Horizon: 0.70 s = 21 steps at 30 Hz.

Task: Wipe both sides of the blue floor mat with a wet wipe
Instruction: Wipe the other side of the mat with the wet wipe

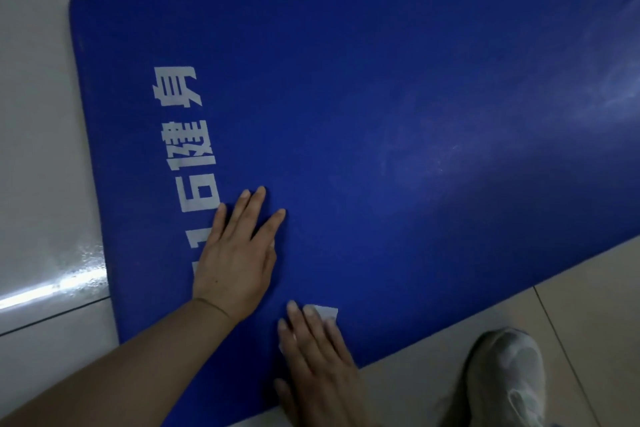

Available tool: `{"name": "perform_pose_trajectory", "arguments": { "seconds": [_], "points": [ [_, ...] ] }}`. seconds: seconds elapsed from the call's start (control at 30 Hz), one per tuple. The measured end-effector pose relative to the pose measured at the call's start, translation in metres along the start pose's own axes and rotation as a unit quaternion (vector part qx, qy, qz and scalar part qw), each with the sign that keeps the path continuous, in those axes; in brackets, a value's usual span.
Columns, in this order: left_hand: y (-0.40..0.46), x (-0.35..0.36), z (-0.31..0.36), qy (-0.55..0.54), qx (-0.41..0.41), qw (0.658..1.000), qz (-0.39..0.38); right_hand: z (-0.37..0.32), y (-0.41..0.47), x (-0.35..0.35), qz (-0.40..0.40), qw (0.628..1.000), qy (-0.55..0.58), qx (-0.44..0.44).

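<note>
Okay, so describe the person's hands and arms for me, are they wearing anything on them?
Both are bare. The left hand and its forearm show no sleeve, glove or watch, only a thin line around the wrist that may be a band or a crease. The right hand also has no glove or rings visible.

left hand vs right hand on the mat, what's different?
The left hand lies bare on the blue floor mat, fingers spread straight, beside the white lettering. The right hand presses a wet wipe under its fingers, nearer the mat's near edge. The left hand sits farther in than the right hand. Both lie flat, palm down, on the mat.
</note>
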<state>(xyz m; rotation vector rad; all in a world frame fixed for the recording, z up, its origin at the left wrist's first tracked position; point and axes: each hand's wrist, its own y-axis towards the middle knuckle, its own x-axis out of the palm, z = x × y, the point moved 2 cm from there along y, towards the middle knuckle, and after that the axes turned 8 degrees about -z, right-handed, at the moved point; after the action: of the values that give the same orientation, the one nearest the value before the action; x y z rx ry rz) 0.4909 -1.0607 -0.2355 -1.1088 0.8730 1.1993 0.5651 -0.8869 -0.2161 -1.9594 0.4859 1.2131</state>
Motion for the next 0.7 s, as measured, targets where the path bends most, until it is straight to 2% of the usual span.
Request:
{"name": "perform_pose_trajectory", "arguments": {
  "seconds": [0.03,0.07,0.17,0.2,0.27,0.3,0.4,0.43,0.47,0.5,0.53,0.6,0.67,0.7],
  "points": [
    [0.0,0.0,0.0,0.0,0.001,1.0,0.002,0.012,0.001,-0.001,0.0,1.0,0.001,-0.017],
    [-0.001,0.0,0.0,-0.002,0.003,1.0,0.003,0.029,0.006,-0.005,0.02,1.0,-0.013,0.006],
    [-0.002,0.001,0.0,-0.007,-0.003,1.0,0.003,0.092,0.02,-0.033,0.088,0.977,0.001,0.194],
    [-0.002,0.001,0.0,-0.008,-0.004,1.0,0.001,0.105,0.023,-0.036,0.095,0.967,0.028,0.235],
    [-0.001,0.0,0.002,-0.008,-0.005,1.0,-0.001,0.094,0.023,-0.035,0.088,0.96,0.055,0.26],
    [-0.001,0.0,0.002,-0.008,-0.006,1.0,-0.003,0.074,0.019,-0.029,0.084,0.966,0.067,0.234],
    [-0.002,-0.001,0.002,-0.008,-0.009,1.0,-0.005,0.018,-0.005,-0.002,0.044,0.997,0.053,0.045],
    [-0.002,-0.002,0.002,-0.009,-0.009,1.0,-0.005,0.014,-0.012,0.001,0.025,0.999,0.048,0.004],
    [-0.003,-0.002,0.002,-0.011,-0.009,1.0,-0.005,0.023,-0.015,-0.002,0.024,0.998,0.061,0.005],
    [-0.003,-0.003,0.002,-0.014,-0.008,1.0,-0.005,0.04,-0.015,-0.005,0.037,0.996,0.066,0.049],
    [-0.003,-0.002,0.002,-0.019,-0.007,1.0,-0.004,0.059,-0.015,-0.012,0.053,0.988,0.059,0.133],
    [-0.003,-0.001,0.002,-0.024,-0.006,1.0,0.0,0.094,-0.023,-0.018,0.047,0.956,0.072,0.281],
    [-0.003,0.001,0.002,-0.022,-0.008,1.0,0.0,0.097,-0.027,-0.017,0.045,0.948,0.079,0.305],
    [-0.002,0.001,0.002,-0.02,-0.008,1.0,-0.001,0.081,-0.026,-0.015,0.038,0.959,0.088,0.266]
  ]
}}
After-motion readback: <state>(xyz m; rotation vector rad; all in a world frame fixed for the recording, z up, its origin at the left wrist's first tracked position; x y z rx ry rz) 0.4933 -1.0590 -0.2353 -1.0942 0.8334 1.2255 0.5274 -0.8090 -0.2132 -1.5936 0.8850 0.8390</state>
